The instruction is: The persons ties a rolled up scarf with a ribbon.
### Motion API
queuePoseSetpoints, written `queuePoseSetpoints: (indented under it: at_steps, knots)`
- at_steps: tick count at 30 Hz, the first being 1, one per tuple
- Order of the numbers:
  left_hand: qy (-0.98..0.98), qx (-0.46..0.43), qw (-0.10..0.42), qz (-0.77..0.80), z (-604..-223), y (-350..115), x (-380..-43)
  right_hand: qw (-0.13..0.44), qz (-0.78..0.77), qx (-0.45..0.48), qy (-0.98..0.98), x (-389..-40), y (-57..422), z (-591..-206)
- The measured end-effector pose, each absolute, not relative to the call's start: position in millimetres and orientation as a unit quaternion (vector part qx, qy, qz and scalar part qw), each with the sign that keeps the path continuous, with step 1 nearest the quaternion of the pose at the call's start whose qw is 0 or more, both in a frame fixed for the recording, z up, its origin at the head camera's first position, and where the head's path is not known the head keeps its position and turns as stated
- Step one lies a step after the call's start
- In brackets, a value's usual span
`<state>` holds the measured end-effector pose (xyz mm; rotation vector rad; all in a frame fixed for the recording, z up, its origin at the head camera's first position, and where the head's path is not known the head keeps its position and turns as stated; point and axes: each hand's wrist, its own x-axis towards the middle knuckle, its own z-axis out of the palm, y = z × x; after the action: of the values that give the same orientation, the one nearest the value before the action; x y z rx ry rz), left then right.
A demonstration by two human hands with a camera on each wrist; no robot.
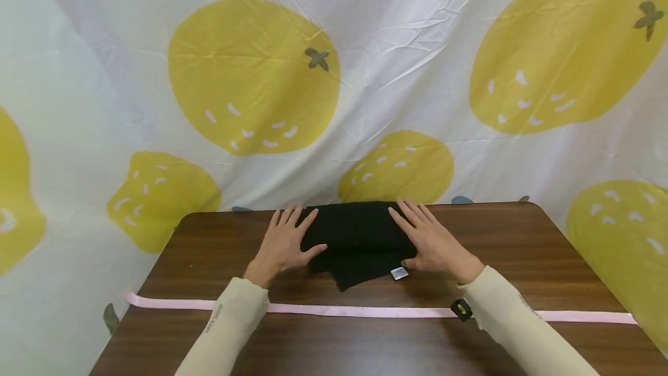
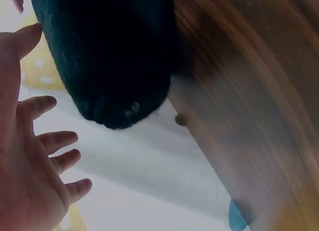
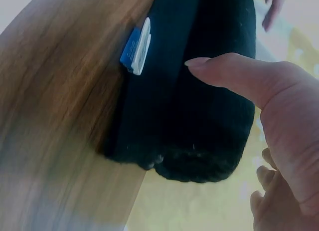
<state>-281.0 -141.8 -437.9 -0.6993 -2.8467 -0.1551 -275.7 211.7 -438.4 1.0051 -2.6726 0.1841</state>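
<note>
While a person's left hand point(image 1: 282, 245) and right hand point(image 1: 437, 243) flank its two ends, a black cloth point(image 1: 357, 234) lies loosely rolled at the far edge of a wood-grain surface point(image 1: 522, 248). Both hands are released, their fingers spread and pointing away from the person, neither one curled round the fabric. The left thumb tip comes up to the side of the cloth in the left wrist view; whether it presses there, I cannot tell. On the other end, the right thumb extends over the roll, with the remaining fingers of that hand on its far side. A flap with a pointed corner reaches from the roll toward the person, and a small white-and-blue label point(image 3: 143, 46) juts from its edge near the right thumb. Closer to the person, a pink strip point(image 1: 355, 311) runs across the surface, and two cream sleeves point(image 1: 224, 329) cross above it. Behind hangs a white curtain point(image 1: 396, 62) printed with yellow lemons.
</note>
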Motion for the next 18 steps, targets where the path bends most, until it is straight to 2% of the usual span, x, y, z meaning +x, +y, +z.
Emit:
queuePoseSetpoints:
  at_steps: [18]
  knots:
    - [-0.95,-0.298,0.089,0.014,-453,-99,-285,0.129,-0.024,0.34,-0.931,-279,183,-452]
